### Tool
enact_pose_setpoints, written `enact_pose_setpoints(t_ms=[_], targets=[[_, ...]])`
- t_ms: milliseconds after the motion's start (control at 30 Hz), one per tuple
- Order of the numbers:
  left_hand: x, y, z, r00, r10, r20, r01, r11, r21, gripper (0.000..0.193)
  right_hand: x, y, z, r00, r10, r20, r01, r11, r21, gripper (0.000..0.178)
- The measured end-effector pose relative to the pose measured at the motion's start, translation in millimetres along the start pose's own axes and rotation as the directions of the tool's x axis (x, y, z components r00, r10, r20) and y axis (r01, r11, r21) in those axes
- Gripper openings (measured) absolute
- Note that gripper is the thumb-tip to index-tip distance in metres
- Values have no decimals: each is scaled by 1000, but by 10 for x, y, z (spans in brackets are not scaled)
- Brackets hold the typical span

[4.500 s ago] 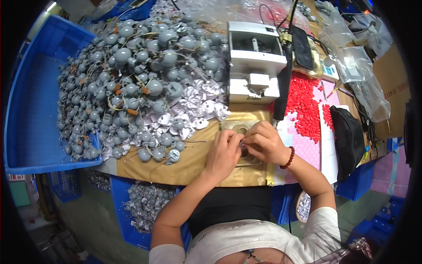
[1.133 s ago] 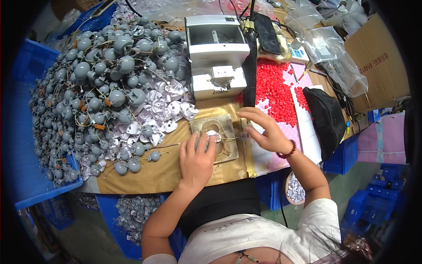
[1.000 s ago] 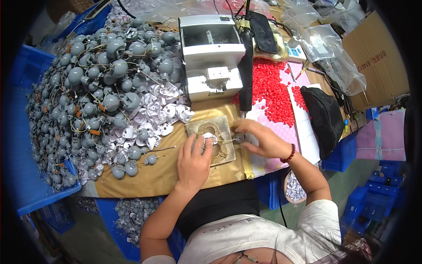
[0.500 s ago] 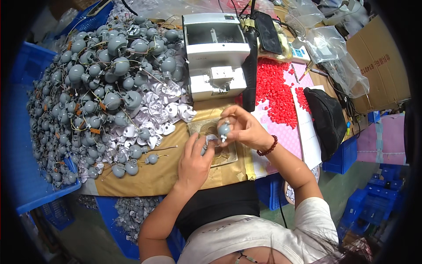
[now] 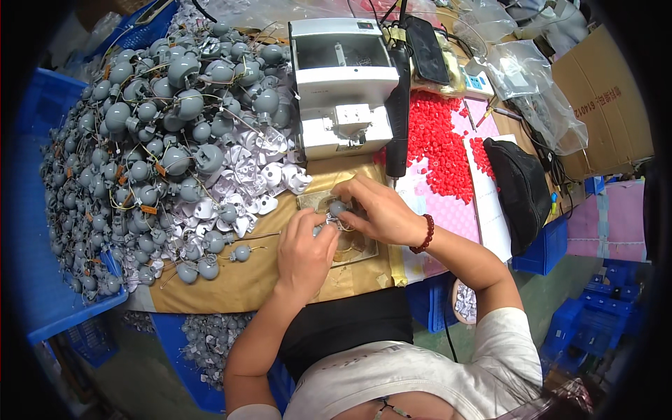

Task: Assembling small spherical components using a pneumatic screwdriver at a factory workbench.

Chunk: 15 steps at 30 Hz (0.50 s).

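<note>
My right hand [image 5: 386, 214] pinches a small grey ball-shaped part [image 5: 337, 208] between thumb and fingers. Right beside it, the fingertips of my left hand [image 5: 304, 250] are closed around a piece that they mostly cover; only a bit of grey and white shows. The two hands almost meet over a flat square plate [image 5: 365, 256] on the brown-covered table. Left of my left hand, several loose grey balls with thin wires, one a small grey ball [image 5: 241, 253], lie on the table.
A large heap of wired grey balls [image 5: 189, 105] and white plastic shells [image 5: 245, 164] fills the left. Behind my hands stands a silver machine [image 5: 343, 87]. Red small parts [image 5: 437, 147], a black pouch [image 5: 518, 192] and a cardboard box [image 5: 605, 105] are to the right.
My right hand has moved left and slightly down, bringing the grey ball-shaped part to my left fingertips. My left hand has shifted slightly left.
</note>
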State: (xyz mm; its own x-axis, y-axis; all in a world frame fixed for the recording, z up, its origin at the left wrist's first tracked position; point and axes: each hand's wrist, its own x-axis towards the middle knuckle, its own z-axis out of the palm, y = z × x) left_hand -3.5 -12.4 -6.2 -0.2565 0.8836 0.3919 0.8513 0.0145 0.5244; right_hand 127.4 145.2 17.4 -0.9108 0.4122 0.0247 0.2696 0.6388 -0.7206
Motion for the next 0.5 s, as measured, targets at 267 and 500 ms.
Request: enact_pose_setpoints(t_ms=[267, 500], targets=[[-12, 24, 8, 1000, 5, -12, -5, 1000, 19, 14, 57, 114, -34, 975, -216, 55, 217, 976, -11, 30], [-29, 12, 24, 999, -28, -19, 28, 1000, -8, 12, 181, -122, -143, 975, -118, 190, 155, 968, -196, 29]])
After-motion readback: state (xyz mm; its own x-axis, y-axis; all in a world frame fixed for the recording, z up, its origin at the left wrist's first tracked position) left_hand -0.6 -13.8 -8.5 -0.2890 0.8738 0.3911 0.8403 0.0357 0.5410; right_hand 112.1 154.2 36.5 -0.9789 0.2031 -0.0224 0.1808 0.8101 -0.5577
